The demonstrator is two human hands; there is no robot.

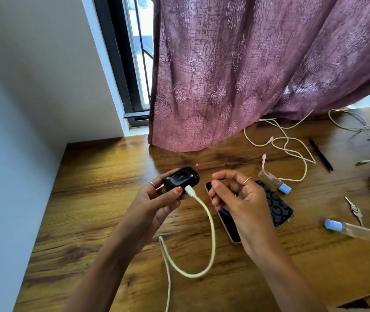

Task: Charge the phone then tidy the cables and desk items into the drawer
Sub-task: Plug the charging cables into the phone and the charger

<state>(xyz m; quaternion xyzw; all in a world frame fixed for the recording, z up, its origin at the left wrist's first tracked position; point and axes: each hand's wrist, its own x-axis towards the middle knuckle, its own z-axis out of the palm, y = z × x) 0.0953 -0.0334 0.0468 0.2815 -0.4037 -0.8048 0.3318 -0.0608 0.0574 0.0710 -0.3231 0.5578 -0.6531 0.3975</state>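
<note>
At frame centre your left hand (pixel 157 199) grips a glossy black rounded case (pixel 180 179) with a cream braided cable (pixel 204 224) plugged in; your right hand (pixel 235 199) is loosely curled, empty.

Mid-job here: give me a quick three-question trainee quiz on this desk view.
1. True or false: the white cable is plugged into the black case held by the left hand.
2. What lies beneath the right hand: A) keys B) phone C) pen?
3. How many blue-capped bottles are on the desk?

Key: 1 true. 2 B, the phone. 3 two: one bottle near the patterned pouch, another bottle further right.
</note>
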